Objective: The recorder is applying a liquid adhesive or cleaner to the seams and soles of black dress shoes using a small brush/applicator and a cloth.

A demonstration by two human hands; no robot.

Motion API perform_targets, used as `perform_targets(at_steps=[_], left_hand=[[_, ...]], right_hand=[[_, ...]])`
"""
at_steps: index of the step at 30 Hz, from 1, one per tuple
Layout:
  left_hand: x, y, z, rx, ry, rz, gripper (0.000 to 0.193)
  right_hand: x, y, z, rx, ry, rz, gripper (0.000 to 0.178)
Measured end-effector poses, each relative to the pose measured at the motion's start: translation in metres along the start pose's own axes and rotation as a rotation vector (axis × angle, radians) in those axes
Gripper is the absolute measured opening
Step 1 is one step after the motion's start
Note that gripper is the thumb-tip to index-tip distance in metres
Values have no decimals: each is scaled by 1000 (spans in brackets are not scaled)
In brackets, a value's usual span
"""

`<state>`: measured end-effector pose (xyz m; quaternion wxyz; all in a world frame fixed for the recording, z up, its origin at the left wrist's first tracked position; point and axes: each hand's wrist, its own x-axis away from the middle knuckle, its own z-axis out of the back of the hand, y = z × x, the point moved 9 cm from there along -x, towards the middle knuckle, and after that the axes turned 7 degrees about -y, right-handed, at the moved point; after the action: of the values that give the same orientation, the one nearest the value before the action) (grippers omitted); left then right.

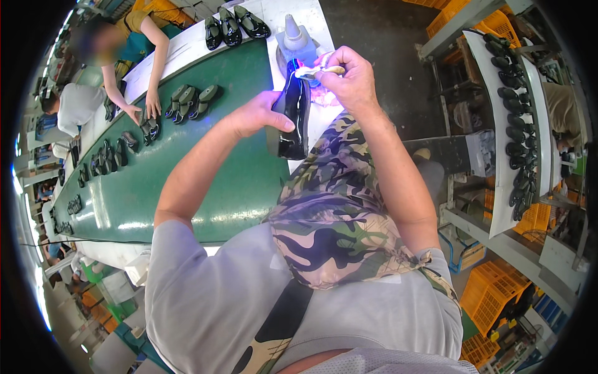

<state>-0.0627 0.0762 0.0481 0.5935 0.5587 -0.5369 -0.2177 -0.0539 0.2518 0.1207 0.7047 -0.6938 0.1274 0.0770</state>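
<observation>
Your left hand [258, 115] grips a glossy black shoe [294, 118], fingers closed round its side with the thumb laid across the upper. The shoe stands roughly on end in front of your chest, above the near edge of the green conveyor belt [187, 174] and the white counter [277, 19] strip beside it. Your right hand [352, 78] sits at the top end of the shoe, fingers pinched shut on a small pale thing, probably a cloth or brush [314, 70]; at this size you cannot tell which. It touches the shoe's upper end.

Just beyond your hands a grey squeeze bottle [294, 37] with a pointed nozzle stands on the counter. Farther along the counter, three black shoes [235, 26] lie side by side. On the belt, a group of dark shoes [190, 101] rests sole up, with more pairs trailing away to the left. A co-worker's hand [151, 106] presses on the belt edge near them. A camouflage apron [330, 212] covers your front. To your right, a tilted rack [507, 124] carries a long row of black shoes, with orange crates [492, 287] below.
</observation>
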Motion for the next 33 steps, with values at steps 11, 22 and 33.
perform_targets(at_steps=[11, 22, 33], left_hand=[[-3, -3, 11, 333, 49, -45, 46], [-13, -12, 25, 409, 154, -103, 46], [-27, -22, 31, 750, 196, -313, 55]], right_hand=[[25, 35, -15, -269, -44, -114, 16], [46, 28, -2, -169, -115, -180, 22], [65, 60, 39, -487, 193, -186, 18]])
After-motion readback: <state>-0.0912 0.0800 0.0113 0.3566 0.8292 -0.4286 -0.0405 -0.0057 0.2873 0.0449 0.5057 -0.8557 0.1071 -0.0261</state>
